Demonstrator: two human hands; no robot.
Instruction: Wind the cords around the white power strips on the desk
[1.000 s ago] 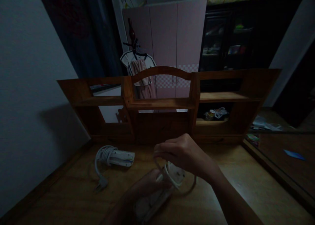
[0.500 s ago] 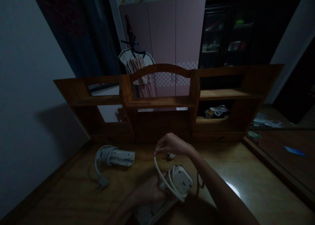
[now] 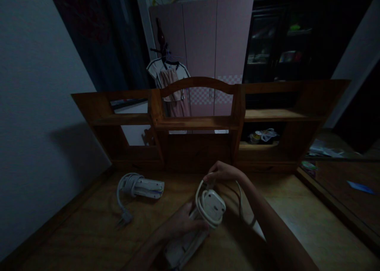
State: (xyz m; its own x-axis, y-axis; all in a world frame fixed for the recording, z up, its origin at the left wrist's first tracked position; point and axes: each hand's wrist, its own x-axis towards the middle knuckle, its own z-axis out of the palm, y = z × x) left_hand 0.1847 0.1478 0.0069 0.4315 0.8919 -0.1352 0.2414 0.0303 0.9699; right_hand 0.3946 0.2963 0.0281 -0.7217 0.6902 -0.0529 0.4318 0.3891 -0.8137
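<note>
My left hand (image 3: 185, 223) is closed around the middle of a white power strip (image 3: 181, 250), which slants from the lower left up to the right. Loops of its white cord (image 3: 199, 201) go round the strip's upper end. Just above that end, my right hand (image 3: 221, 172) pinches the cord between its fingers. A loose length of cord hangs to the right of my right wrist and rests on the wooden surface. To the left lies a second power strip (image 3: 148, 187), its cord coiled round one end and its plug (image 3: 126, 217) on the wood.
A wooden shelf unit (image 3: 196, 122) stands at the back of the wooden surface (image 3: 118, 247). One right compartment shows a plastic bag (image 3: 268, 134). A wall (image 3: 35, 144) rises at the left. Behind are a pink wardrobe (image 3: 200, 37) and hanging clothes (image 3: 170, 79).
My right hand has moved right, drawing the cord up over the strip's end. My left hand and the held strip have shifted slightly. The camera view has turned a little left.
</note>
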